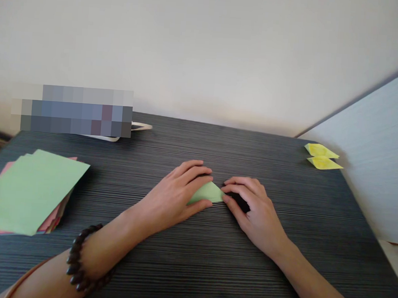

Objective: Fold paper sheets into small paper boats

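Note:
A small folded piece of light green paper (208, 193) lies on the dark striped table (190, 266), tapering to a point on its right. My left hand (177, 195) is curled round it, thumb below and fingers above, pressing it to the table. My right hand (249, 207) meets it from the right, fingertips pinched together at the paper's pointed tip. A dark bead bracelet (84, 261) is on my left wrist.
A stack of coloured paper sheets (29, 191), green on top and pink beneath, lies at the left. Two folded yellow paper shapes (322, 156) sit at the far right corner by a pale wall panel. A white object (132, 130) rests at the back left.

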A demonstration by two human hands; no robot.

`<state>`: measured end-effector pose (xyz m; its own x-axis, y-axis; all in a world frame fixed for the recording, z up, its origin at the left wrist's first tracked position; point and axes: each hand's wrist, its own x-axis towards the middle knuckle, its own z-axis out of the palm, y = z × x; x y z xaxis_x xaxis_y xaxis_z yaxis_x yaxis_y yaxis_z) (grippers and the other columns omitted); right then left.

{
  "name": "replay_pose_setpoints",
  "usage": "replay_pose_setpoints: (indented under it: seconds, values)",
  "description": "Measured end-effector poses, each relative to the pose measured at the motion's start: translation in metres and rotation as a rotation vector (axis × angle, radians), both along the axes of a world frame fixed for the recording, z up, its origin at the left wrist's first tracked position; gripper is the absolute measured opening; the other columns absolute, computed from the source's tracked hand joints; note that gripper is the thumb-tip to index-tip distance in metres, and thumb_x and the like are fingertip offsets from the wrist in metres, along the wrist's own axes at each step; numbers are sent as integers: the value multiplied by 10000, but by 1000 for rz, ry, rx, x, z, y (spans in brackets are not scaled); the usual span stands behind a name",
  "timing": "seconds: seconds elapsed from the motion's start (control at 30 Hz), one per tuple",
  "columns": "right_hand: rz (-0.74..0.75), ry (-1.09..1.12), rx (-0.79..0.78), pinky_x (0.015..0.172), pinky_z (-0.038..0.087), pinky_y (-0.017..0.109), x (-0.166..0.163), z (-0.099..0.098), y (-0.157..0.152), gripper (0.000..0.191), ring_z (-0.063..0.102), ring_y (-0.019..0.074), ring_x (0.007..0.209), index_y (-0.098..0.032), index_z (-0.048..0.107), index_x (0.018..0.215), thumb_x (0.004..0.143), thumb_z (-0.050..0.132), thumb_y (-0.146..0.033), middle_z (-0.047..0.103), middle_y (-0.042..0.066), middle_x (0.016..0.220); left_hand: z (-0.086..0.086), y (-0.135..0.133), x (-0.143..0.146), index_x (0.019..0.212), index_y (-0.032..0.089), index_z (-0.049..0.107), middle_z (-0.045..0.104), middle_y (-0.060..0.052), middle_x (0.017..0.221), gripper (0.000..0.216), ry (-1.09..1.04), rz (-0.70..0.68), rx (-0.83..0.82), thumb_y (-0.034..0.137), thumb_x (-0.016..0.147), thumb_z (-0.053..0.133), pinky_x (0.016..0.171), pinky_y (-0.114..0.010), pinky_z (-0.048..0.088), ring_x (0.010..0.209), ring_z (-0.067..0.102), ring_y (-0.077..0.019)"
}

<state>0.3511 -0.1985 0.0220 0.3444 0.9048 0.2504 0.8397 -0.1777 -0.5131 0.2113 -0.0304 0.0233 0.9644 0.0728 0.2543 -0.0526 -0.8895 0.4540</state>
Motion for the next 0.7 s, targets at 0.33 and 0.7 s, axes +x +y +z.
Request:
replay_pose_setpoints:
  seconds: [0.33,0.7]
  values:
    - [41,294,136,749,490,270,3,4,-3,99,622,127,827,-212,583,912,822,608,-177,659,13,947,3,2,1,886,172,572,616,-17,929,55,-81,-14,-399,130,876,537,810,-258,471,876,583,-122]
    - [120,159,354,785,532,260,-1,4,-3,202,667,130,858,-214,579,915,788,609,-61,692,13,944,6,-4,-2,912,193,485,667,-31,1036,64,-100,-10,-515,150,881,521,814,-244,494,925,640,-123]
